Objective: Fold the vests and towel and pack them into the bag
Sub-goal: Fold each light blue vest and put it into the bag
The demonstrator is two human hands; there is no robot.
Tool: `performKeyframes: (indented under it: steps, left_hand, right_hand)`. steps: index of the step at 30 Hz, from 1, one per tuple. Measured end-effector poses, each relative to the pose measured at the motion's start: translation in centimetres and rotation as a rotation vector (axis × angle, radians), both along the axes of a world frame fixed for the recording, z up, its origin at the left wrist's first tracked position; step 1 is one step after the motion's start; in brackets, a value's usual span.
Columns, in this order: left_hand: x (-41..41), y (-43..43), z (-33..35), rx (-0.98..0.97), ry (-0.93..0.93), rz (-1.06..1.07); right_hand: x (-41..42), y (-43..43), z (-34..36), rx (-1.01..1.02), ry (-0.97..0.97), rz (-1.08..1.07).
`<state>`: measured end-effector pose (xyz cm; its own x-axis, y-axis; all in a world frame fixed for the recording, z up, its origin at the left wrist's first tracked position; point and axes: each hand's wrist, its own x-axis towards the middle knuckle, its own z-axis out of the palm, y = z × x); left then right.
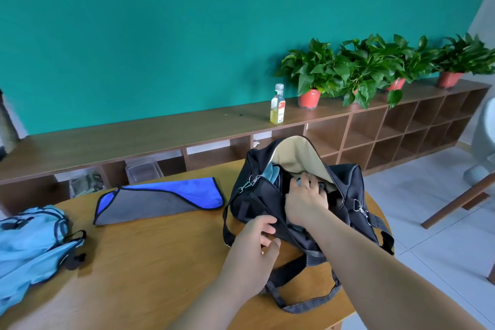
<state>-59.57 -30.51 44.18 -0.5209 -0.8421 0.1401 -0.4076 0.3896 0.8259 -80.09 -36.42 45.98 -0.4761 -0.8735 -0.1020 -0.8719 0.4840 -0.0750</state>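
A: Status?

B: Partway, I'd say. Black fabric duffel bag point(267, 203) sits right of centre on the round wooden table point(150, 257), top flap open w/ beige lining showing. Light-blue cloth point(271, 173) already inside, prob. one folded vest.

A: Hands?

B: Right hand point(304, 199) is in the opening, fingers spread flat, pressing on the contents. Left hand point(253, 246) at the near edge of the bag, fingers curled on the black rim, pinching it to hold the mouth open.

A: What's left?

B: Blue-and-grey towel w/ black trim point(160, 199), folded, far-left of the bag, not packed. Light-blue mesh vest w/ dark edging point(29, 246) at the near-left table edge, crumpled, not folded yet.

A: Room?

B: Teal wall, long low brown cubby shelf point(388, 126) along it. On top: clear bottle of yellow liquid point(278, 104), row of green potted plants in red pots point(356, 69). Pale tiled floor point(434, 236) on the right.
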Motion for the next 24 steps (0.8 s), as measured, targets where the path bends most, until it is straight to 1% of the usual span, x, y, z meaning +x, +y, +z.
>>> performKeyframes:
  steps: [4,9,12,18,24]
  left_hand:
    - [2.0,-0.2,0.8,-0.086,-0.063,0.031]
    - [5.2,0.0,2.2,-0.168,-0.121,0.099]
    - [7.4,0.4,3.3,-0.193,-0.15,0.15]
    - [12.6,0.9,4.7,-0.222,-0.242,0.262]
    - [17.5,1.1,4.9,-0.251,-0.351,0.374]
  right_hand:
    - [3.2,0.8,3.1,-0.071,0.0,0.067]
    - [7.1,2.7,5.9,-0.172,0.096,0.125]
    - [9.9,3.6,7.0,-0.229,0.144,0.21]
    - [16.3,4.5,7.8,-0.216,0.106,0.374]
    - [21.2,3.9,6.7,-0.185,0.069,0.491]
